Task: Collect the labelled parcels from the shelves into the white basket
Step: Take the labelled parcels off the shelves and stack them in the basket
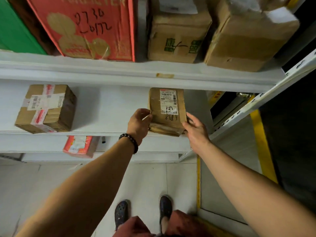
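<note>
parcel: flat brown labelled parcel (167, 112) between the two grips, white barcode label and black handwriting facing up, its near end at the front lip of the middle shelf (106, 117); whether it rests on the board cannot be told
left grip: left grip (139, 123) clasps the parcel's left edge, fingers curled onto it
right grip: right grip (195, 129) holds the parcel's right edge near the lower corner, thumb along the side, the other fingertips hidden behind it
wrist: dark bead bracelet (130, 141) just behind the left grip
same shelf: taped brown box (46, 108) well to the left of the left grip, apart from the parcel
shelf below: small red parcel (79, 146) below and left of the left grip
shelf above: red carton (89, 28) with black handwriting, above the left grip; brown box (177, 38) right above both grips; larger brown carton (248, 41) up and to the right of the right grip
floor: pale tiles (145, 182) under the forearms, two dark shoes (121, 212) nearest the camera
</note>
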